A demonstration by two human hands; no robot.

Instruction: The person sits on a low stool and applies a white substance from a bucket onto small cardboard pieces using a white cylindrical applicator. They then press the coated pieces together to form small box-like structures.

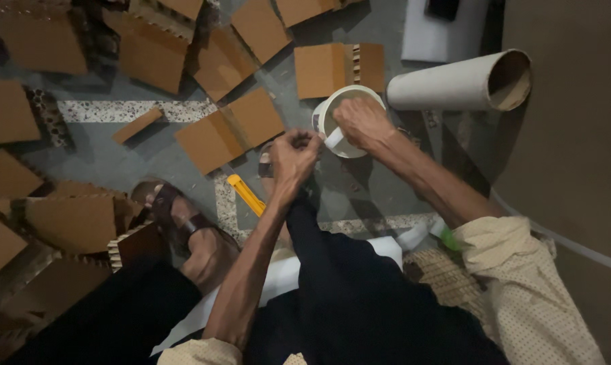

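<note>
- Right now my right hand (361, 122) is clamped over the near rim of a white roll of tape (342, 120), which stands on the floor just beyond my knees.
- My left hand (293, 154) is pinched shut on the free end of the white tape strip (334, 138), just left of the roll and a little nearer to me.
- The short stretch of strip runs between the two hands, nearly touching both, and looks taut.
- To do this step well, I judge the right hand should pin the roll firmly so it cannot turn or tip, while the left draws the strip steadily along its own line, flat and without a twist.
- The roll sits with its open side up towards me, so its axis points roughly upward; the strip's long axis runs from the roll down and left towards my left hand.
- A yellow utility knife (246, 195) lies on the floor just below my left hand, its length slanting from upper left to lower right.
- Beyond the right hand, to its right, a big cardboard tube (454, 84) lies on its side, open end to the right.
- Brown cardboard pieces (227, 132) are scattered left of and beyond both hands.
</note>
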